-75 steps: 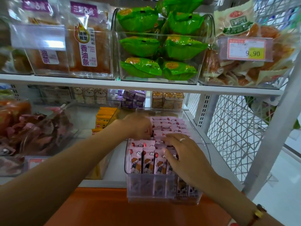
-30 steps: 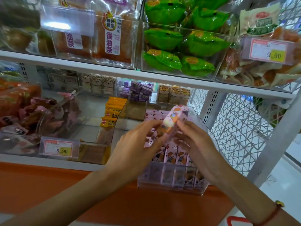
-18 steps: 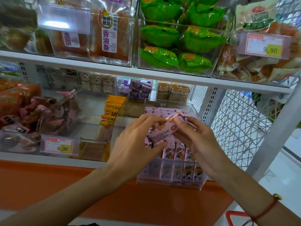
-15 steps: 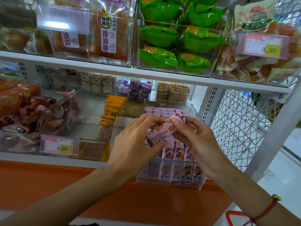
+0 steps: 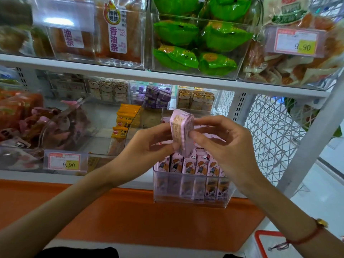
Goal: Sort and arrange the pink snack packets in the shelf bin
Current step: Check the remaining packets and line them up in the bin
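Note:
A clear plastic shelf bin (image 5: 191, 199) juts out over the shelf's front edge and holds a row of upright pink snack packets (image 5: 188, 165) with a cartoon child printed on them. Above the bin, both hands hold a small stack of pink packets (image 5: 182, 134) turned upright, printed back towards me. My left hand (image 5: 149, 146) pinches the stack's lower left side. My right hand (image 5: 223, 146) grips its right side with the thumb and fingers. The bin's rear rows are mostly hidden behind my hands.
Left of the bin stand yellow packets (image 5: 124, 120) and a clear bin of pink-brown snacks (image 5: 55, 127) with a 9.90 price tag (image 5: 65, 162). The upper shelf (image 5: 167, 77) carries green packets (image 5: 195, 43). White wire mesh (image 5: 270, 136) closes the right side. An orange ledge (image 5: 130, 216) runs below.
The stack in my hands has turned from lying slanted to standing upright with its back label facing me, and sits slightly higher. Earlier both hands were pressing down packets inside the bin.

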A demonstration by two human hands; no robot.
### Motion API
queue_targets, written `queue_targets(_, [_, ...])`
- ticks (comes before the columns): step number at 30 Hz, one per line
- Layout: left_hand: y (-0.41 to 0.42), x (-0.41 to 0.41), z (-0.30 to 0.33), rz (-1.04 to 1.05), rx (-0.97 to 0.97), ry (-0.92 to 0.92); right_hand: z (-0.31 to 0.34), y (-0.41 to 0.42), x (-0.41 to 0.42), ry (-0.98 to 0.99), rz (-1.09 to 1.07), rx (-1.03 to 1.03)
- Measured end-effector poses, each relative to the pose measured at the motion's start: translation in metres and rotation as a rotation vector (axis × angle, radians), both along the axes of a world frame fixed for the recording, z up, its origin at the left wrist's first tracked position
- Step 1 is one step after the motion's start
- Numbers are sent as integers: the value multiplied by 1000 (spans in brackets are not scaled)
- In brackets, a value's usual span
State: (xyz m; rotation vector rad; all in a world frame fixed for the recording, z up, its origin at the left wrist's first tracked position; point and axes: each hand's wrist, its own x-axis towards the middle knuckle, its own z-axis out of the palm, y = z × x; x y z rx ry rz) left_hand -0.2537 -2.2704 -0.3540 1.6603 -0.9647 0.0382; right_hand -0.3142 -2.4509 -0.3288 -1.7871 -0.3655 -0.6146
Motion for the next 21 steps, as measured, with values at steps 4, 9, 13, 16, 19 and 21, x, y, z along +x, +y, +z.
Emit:
queue_targets(4, [-2, -1, 2, -33, -22, 51, -2, -1, 2, -9, 8, 15])
queue_targets(9, [-3, -5, 9, 115, -66, 139, -3, -4, 5, 125, 58, 64])
queue_targets(13, [-9, -11, 13, 214, -11, 456, -9, 0, 9, 284, 24, 34])
queue_targets(16, [-14, -15, 12, 241, 14, 570, -13, 0, 10, 334, -16, 20])
queue_targets(19, [-17, -13, 10, 262, -9, 619, -14, -1, 12, 398, -3, 89])
queue_targets(21, [-17, -12, 10, 262, -4, 612, -14, -1, 13, 409, 0, 111])
